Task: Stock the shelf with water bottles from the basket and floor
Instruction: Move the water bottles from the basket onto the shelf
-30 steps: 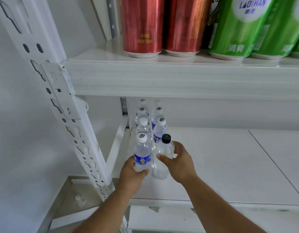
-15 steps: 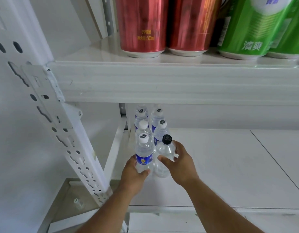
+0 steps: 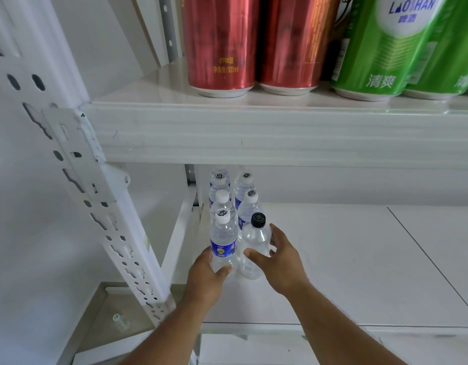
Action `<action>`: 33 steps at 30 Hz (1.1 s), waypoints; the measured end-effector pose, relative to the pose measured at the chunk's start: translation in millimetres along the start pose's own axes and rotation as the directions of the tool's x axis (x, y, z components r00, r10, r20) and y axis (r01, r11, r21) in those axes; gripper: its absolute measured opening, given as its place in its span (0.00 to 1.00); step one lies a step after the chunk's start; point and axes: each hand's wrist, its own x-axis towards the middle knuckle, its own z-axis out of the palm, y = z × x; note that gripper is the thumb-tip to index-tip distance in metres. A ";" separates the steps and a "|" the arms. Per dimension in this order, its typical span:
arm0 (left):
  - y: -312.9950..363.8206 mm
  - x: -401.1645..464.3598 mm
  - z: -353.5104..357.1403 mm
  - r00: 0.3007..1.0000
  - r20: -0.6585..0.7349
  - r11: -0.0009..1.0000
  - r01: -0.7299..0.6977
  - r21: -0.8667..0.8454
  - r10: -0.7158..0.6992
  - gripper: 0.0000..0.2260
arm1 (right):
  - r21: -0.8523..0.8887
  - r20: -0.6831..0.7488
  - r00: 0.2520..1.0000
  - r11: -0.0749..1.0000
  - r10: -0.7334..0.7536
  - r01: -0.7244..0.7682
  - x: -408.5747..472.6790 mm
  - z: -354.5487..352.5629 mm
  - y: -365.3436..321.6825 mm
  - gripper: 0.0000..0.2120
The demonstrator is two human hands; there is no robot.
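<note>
Two rows of water bottles stand at the left end of the lower white shelf point(image 3: 332, 259). The front left bottle point(image 3: 223, 241) has a white cap and a blue label, and my left hand point(image 3: 206, 277) is wrapped around its lower part. Beside it stands a clear bottle with a black cap point(image 3: 255, 241). My right hand point(image 3: 282, 262) holds it, thumb on the front and fingers curled round the right side. Both bottles are upright with their bases on the shelf. Several more white-capped bottles point(image 3: 221, 204) line up behind them toward the back wall.
The upper shelf board point(image 3: 280, 133) hangs low over the bottles and carries red cans point(image 3: 219, 48) and green cans point(image 3: 385, 48). A perforated white upright point(image 3: 96, 206) stands on the left. A small clear bottle point(image 3: 121, 321) lies on the floor below it.
Both hands stay on the two front bottles at nearly the same spot. The view has shifted slightly and moved a little closer to the shelf.
</note>
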 end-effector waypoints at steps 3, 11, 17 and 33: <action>1.6 -1.5 -2.0 1.000 0.007 1.000 0.012 0.019 -0.012 0.27 | -0.037 0.019 1.000 0.999 0.023 -0.022 -8.3 -1.2 2.9 0.37; -1.7 -31.2 -11.0 0.996 0.030 0.993 0.078 0.089 -0.080 0.34 | -0.242 0.062 0.987 0.961 0.151 -0.132 -54.5 -9.1 8.5 0.39; -2.1 -78.8 -14.0 0.997 0.082 0.966 -0.010 0.257 -0.011 0.33 | -0.443 0.130 0.982 0.894 0.140 -0.069 -94.4 -9.0 4.0 0.33; 13.2 -259.3 -8.6 0.975 0.220 0.708 -0.178 0.683 0.033 0.31 | -0.763 0.395 0.919 0.555 -0.005 0.331 -226.4 -69.8 40.7 0.35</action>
